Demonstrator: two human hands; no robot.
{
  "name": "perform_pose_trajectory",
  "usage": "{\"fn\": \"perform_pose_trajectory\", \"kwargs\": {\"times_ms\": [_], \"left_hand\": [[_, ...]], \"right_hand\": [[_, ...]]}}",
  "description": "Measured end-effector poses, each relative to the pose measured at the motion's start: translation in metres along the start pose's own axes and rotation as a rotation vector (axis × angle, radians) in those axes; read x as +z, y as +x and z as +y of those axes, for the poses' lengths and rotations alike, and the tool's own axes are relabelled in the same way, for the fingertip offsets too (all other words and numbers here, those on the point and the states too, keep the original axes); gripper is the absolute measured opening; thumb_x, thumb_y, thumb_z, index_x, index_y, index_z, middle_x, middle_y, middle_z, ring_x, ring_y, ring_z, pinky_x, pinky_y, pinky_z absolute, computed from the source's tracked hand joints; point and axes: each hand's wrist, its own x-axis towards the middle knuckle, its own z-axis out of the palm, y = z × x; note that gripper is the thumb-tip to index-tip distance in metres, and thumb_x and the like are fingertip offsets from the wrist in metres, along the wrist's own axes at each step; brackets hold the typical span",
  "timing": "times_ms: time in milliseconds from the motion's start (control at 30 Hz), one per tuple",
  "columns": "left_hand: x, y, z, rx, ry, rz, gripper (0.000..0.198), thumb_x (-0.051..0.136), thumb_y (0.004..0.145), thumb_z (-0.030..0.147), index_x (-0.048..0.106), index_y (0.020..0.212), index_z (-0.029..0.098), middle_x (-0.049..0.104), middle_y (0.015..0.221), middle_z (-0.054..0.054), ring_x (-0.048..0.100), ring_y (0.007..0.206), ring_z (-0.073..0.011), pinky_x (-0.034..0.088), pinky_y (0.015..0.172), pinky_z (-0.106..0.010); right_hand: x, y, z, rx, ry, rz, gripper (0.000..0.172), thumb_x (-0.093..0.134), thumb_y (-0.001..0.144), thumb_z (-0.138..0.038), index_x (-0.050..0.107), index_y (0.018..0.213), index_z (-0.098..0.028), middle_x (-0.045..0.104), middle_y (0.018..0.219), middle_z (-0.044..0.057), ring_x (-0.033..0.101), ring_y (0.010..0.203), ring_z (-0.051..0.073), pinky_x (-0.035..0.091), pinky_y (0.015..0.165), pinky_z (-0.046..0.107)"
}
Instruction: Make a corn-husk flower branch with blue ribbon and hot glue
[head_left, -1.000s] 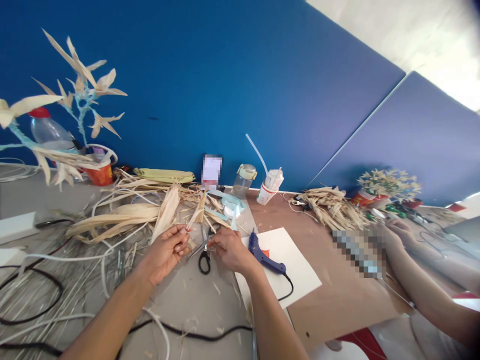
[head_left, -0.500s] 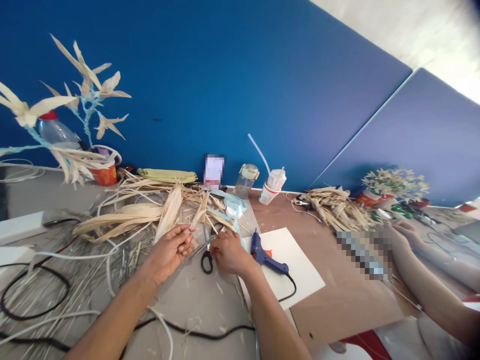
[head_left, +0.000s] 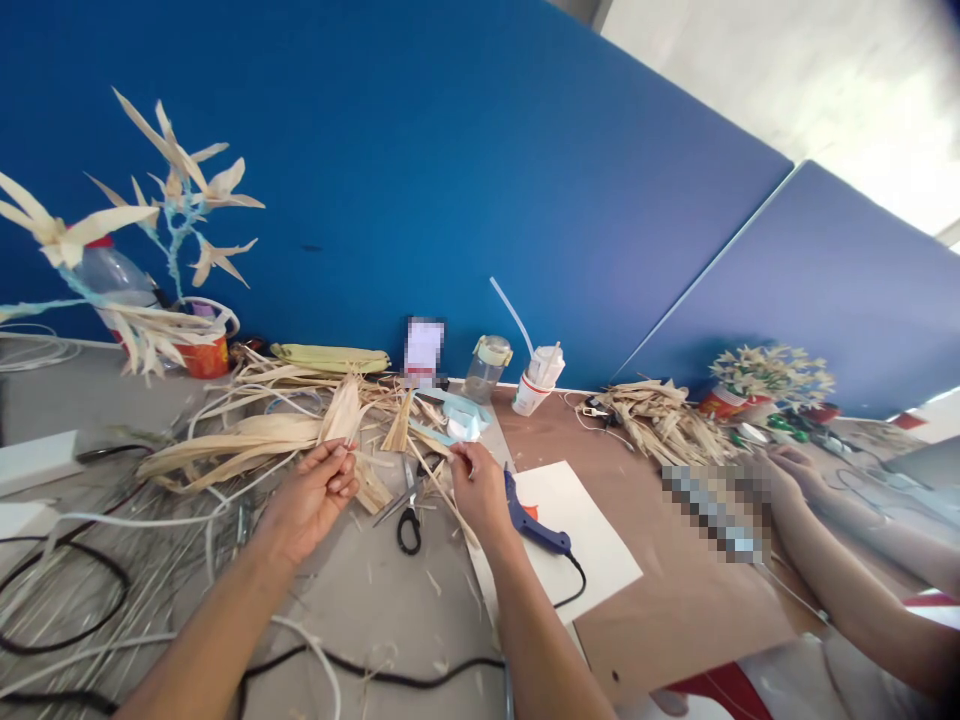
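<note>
My left hand (head_left: 319,490) is closed in a pinch beside the upright dried corn husk (head_left: 342,408). A narrow pale husk strip (head_left: 375,458) shows at its fingertips. To the right, my right hand (head_left: 478,485) has its fingers drawn together at the end of a light blue strip of crepe paper or tape (head_left: 429,434); the exact grip is partly hidden. Black-handled scissors (head_left: 409,528) lie on the table between the hands, with nobody holding them. Loose husk pieces surround the blades.
A blue glue gun (head_left: 536,520) rests on white paper (head_left: 592,575). Behind are a jar (head_left: 486,372), a paper cup (head_left: 529,395) and a corn cob in husk (head_left: 330,358). Husk flowers (head_left: 176,200) stand left, cables (head_left: 375,675) run in front. Another person's arm (head_left: 840,570) is at right.
My right hand has left the scissors and moved up and right to the light blue strip. My left hand has shifted slightly left, still pinched. The view has turned a little.
</note>
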Motion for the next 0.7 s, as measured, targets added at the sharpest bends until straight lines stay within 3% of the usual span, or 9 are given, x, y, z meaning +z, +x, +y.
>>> {"fn": "perform_pose_trajectory", "kwargs": {"times_ms": [200,500,633,700], "left_hand": [[-0.003,0.003,-0.002,0.062,0.008,0.016,0.008,0.068,0.069,0.007,0.063,0.072,0.013,0.054,0.06,0.001,0.036,0.043,-0.0022,0.035,0.042,-0.015],[-0.004,0.004,-0.011,-0.001,0.022,-0.024,0.013,0.072,0.065,0.01,0.061,0.072,0.013,0.052,0.059,0.001,0.036,0.044,-0.0032,0.031,0.042,-0.015],[-0.002,0.002,-0.009,-0.018,0.025,-0.023,0.012,0.071,0.066,0.01,0.061,0.071,0.014,0.05,0.057,0.002,0.034,0.043,-0.0035,0.032,0.041,-0.015],[-0.003,0.002,-0.01,-0.017,0.032,-0.041,0.013,0.072,0.065,0.011,0.061,0.072,0.013,0.051,0.057,0.002,0.034,0.044,-0.0033,0.033,0.041,-0.014]], "right_hand": [[0.002,0.004,0.007,0.097,0.015,0.096,0.026,0.046,0.081,-0.025,0.063,0.097,-0.013,0.066,0.088,0.011,0.061,0.077,0.02,0.046,0.074,0.032],[0.0,0.014,0.006,0.213,0.217,0.13,0.031,0.047,0.078,-0.031,0.055,0.102,-0.013,0.059,0.078,0.005,0.058,0.07,0.018,0.048,0.067,0.03],[-0.02,0.021,-0.013,0.245,0.427,0.056,0.031,0.048,0.079,-0.034,0.054,0.102,-0.015,0.061,0.081,0.005,0.06,0.069,0.017,0.049,0.066,0.029],[-0.04,0.024,-0.021,0.224,0.41,-0.021,0.029,0.047,0.08,-0.033,0.056,0.102,-0.015,0.062,0.082,0.004,0.06,0.07,0.016,0.048,0.067,0.029]]}}
